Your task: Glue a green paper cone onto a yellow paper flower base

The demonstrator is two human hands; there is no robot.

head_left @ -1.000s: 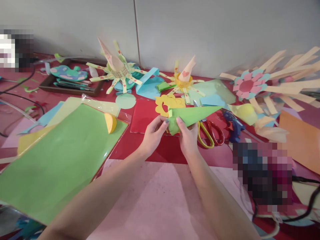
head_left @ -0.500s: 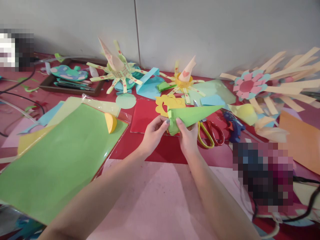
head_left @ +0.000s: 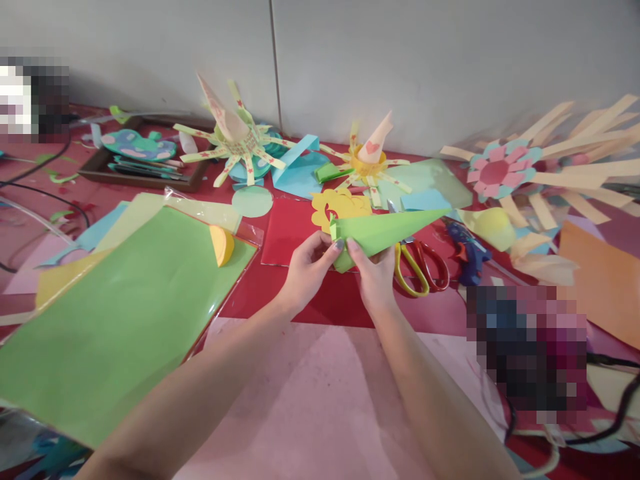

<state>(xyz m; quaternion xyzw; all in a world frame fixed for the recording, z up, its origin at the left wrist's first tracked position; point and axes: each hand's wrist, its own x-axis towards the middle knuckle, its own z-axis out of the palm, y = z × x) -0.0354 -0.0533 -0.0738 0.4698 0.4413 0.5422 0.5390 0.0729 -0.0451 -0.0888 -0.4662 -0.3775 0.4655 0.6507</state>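
Observation:
Both hands grip a light green paper cone [head_left: 390, 231] above the table, its tip pointing right and its wide end to the left. My left hand [head_left: 313, 270] pinches the rim at the wide end, where small cut tabs stick out. My right hand [head_left: 374, 275] wraps round the cone's body, thumb on top and fingers hidden beneath. Just behind the cone, a yellow scalloped paper cutout [head_left: 343, 205] lies on a red packet [head_left: 285, 233]. To the right of my right hand are scissors [head_left: 425, 267] with yellow and red handles, the blades partly covered by the cone.
A sleeve of green paper [head_left: 125, 320] lies left, with a folded yellow piece [head_left: 221, 246] on it. Paper-strip crafts [head_left: 237, 143] and a brown tray [head_left: 145, 177] stand along the wall. A blue glue gun [head_left: 467, 253] sits right. Pink paper [head_left: 300, 400] covers the front.
My left fingers have shifted slightly along the cone's rim, and the tabs there now stand differently. The cone has turned a little in my hands; the things around it stay put.

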